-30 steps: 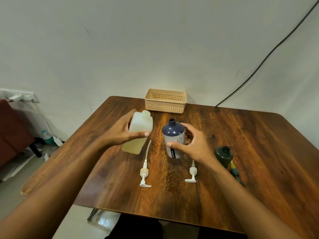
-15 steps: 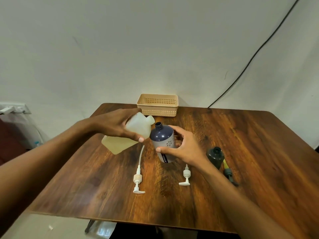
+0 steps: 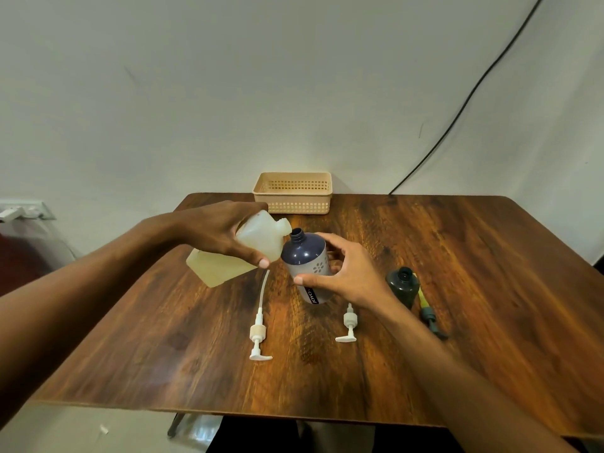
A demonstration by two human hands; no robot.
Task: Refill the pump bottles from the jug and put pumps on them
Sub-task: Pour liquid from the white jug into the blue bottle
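Wooden table (image 3: pixel 457 289), set against a pale wall.
Beige perforated basket (image 3: pixel 293 192): far edge, at the wall.
White pump with long tube (image 3: pixel 259 331): lying flat, left of centre, its tube running up beneath the jug.
Second white pump (image 3: pixel 348 325): lying flat near the right wrist.
Dark green bottle (image 3: pixel 402 285): upright, open-necked, to the right; a dark pump with yellowish tube (image 3: pixel 428 312) lies just beside it.
Black cable (image 3: pixel 474 93): crossing the wall.
Jug (image 3: pixel 242 253): translucent, pale yellow liquid, lifted and tilted, spout just beside the mouth of the navy bottle (image 3: pixel 305 266).
Left hand (image 3: pixel 225 235): clasped over the jug from above, forearm raised.
Right hand (image 3: pixel 343 273): fingers and thumb wrapped around the uncapped navy bottle, which leans slightly toward the jug at table centre.
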